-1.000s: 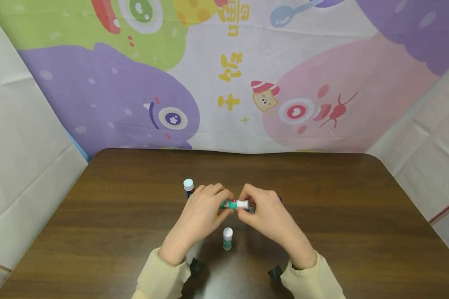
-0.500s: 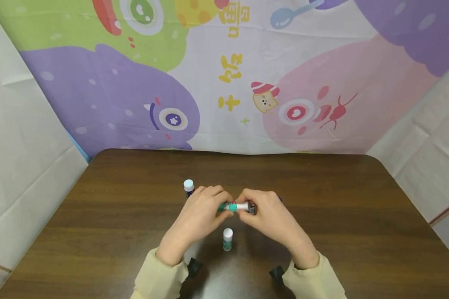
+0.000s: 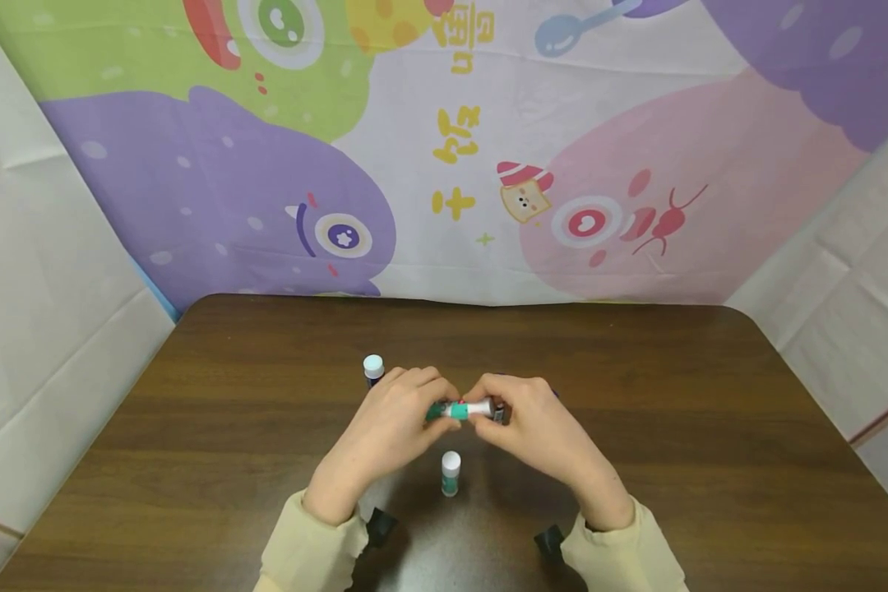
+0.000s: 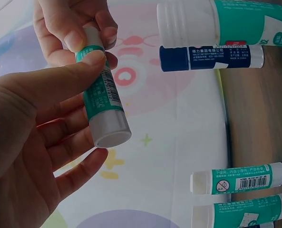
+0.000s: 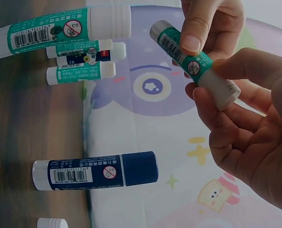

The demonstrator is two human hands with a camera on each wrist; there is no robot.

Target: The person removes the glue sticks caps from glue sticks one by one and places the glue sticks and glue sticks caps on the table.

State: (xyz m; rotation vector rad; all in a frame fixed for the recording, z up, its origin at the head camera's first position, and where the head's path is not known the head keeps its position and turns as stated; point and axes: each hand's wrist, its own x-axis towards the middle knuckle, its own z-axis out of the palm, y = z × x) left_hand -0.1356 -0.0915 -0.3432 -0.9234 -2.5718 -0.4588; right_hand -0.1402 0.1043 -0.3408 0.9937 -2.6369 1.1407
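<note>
Both hands meet over the table around a green glue stick with a white cap [image 3: 459, 410]. My left hand [image 3: 400, 423] grips its green body between thumb and fingers. The capped end is pinched by the thumb and fingers of my right hand [image 3: 529, 421]. In the left wrist view the glue stick [image 4: 102, 90] slants between both hands, its barcode label showing. The right wrist view shows the white end [image 5: 219, 90] in the right fingers, cap on. Just in front of the hands, another green glue stick [image 3: 450, 474] stands upright.
A navy glue stick with a white cap [image 3: 373, 368] stands behind the left hand, partly hidden. Beyond the right hand stands a navy-capped glue stick [image 5: 102, 171]. More green glue sticks [image 4: 238, 178] stand on the left side. The brown table [image 3: 673, 395] ends at a printed cloth [image 3: 444, 247].
Both hands have come slightly nearer the body with the glue stick, and the left has drifted a little to the left. Their grips look the same; the standing glue sticks have not moved.
</note>
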